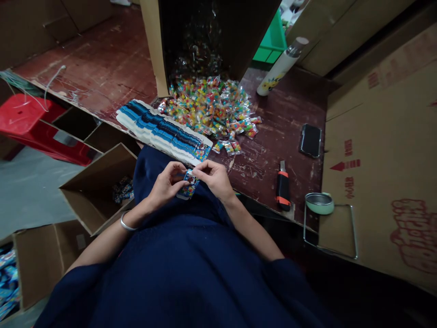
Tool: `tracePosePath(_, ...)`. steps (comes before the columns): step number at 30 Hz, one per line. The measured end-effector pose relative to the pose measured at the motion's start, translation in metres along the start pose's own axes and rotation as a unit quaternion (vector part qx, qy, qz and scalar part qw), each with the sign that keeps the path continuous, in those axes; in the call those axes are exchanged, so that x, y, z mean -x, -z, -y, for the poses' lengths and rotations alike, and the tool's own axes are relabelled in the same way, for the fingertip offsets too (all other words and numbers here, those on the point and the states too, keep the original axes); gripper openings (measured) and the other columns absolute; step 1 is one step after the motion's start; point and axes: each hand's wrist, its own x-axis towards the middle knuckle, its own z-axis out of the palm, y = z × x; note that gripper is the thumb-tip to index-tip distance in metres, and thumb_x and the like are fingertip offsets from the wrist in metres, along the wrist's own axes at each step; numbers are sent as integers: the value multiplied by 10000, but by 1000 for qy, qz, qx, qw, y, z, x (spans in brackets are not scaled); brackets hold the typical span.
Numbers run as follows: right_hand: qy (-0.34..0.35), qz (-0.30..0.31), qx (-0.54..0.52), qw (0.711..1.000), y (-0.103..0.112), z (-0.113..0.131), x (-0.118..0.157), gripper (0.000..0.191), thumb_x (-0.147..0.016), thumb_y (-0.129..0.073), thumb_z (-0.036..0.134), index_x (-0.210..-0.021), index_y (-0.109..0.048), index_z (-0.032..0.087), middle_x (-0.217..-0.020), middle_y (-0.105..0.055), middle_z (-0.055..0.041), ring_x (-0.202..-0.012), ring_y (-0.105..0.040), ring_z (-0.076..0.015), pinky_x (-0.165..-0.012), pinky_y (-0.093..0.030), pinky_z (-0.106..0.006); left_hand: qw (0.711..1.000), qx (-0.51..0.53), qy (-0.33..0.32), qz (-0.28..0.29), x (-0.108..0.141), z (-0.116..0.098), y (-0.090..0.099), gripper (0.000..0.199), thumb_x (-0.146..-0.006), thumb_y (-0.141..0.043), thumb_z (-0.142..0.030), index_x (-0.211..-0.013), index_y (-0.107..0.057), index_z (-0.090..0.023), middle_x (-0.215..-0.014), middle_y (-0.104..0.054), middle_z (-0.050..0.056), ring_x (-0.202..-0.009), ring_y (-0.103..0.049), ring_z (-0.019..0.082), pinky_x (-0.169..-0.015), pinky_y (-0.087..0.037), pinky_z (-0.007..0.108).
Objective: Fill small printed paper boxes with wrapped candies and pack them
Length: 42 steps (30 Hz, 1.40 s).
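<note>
At centre, left hand and right hand pinch small box, contents hidden. Toward 11 o'clock on bench, flat boxes fanned, seemingly unused; toward 12, plentiful candy packets. Toward 9, carton holds little boxes, apparently done.

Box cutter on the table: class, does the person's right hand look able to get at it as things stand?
Probably yes: nothing visible stands between the right hand and the box cutter, though that hand's fingers would likely have to release the small printed box first.
</note>
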Motion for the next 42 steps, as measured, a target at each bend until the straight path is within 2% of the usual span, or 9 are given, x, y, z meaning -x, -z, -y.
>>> tracePosePath(6,-20,-8,11,1000,4,2,-4,372,-709,-886,517,-704,-698,196,-688,-677,6,-637,-581,-139,-625,-463,-288,999,21,14,24,1,-1,0,460,-819,-816,-250,-1186,-541,-209,-1066,-694,47,-911,-758,187,-843,-640,320)
tracePosePath(10,34,-12,38,999,0,1,1,343,-781,-842,490,-684,-675,206,-729,-683,-9,-686,-615,-160,-667,-487,-311,999,32,22,26,2,-3,-2,547,-815,-817,-250,-1305,-578,-208,-1078,-739,59,-922,-767,194,-850,-636,315)
tracePosePath(18,111,39,124,985,23,-4,3,302,-965,-646,512,-886,-728,232,-1023,-752,-59,-978,-704,-220,-840,-567,-353,995,29,92,6,-1,8,-1,442,-728,-886,-387,-1036,-671,-155,-958,-747,49,-827,-738,198,-761,-622,320)
tracePosePath(22,113,-120,323,932,61,-19,-30,243,-950,-665,392,-1110,-698,213,-1172,-721,-111,-1034,-684,-266,-838,-578,-389,982,-25,152,108,-9,11,20,507,-689,-908,-350,-1045,-589,-183,-915,-664,-4,-744,-672,135,-688,-573,263)
tracePosePath(26,108,-96,535,832,85,-37,-63,228,-895,-726,280,-1104,-693,195,-1177,-732,-149,-1162,-621,-330,-974,-508,-443,930,-193,138,281,-14,-7,56,589,-786,-820,-303,-1322,-591,-220,-1013,-694,24,-853,-668,168,-752,-539,272)
tracePosePath(30,117,-128,571,802,88,-45,-70,142,-982,-574,249,-932,-698,200,-999,-755,-129,-995,-655,-293,-865,-476,-377,878,-247,122,391,-13,-23,76,363,-814,-793,-300,-1155,-735,-191,-1100,-766,68,-1004,-701,229,-871,-536,294)
tracePosePath(34,144,-215,473,842,82,-37,-56,192,-1021,-524,292,-957,-687,211,-912,-754,-84,-827,-678,-240,-806,-490,-345,946,-183,123,237,-14,-9,65,256,-848,-758,-347,-1021,-718,-164,-925,-759,50,-797,-693,183,-714,-544,269)
tracePosePath(36,163,-213,454,850,79,-32,-52,182,-1014,-563,339,-1056,-688,214,-1009,-760,-96,-909,-688,-257,-851,-509,-365,971,-130,129,151,-17,4,53,310,-801,-795,-323,-1040,-686,-159,-922,-749,46,-778,-697,171,-703,-559,273)
tracePosePath(42,102,-125,563,811,85,-40,-68,138,-944,-644,259,-1039,-711,185,-1083,-754,-162,-1067,-628,-321,-893,-497,-408,981,-36,147,122,-15,21,25,359,-761,-838,-333,-1012,-659,-149,-881,-754,33,-761,-718,165,-726,-582,291)
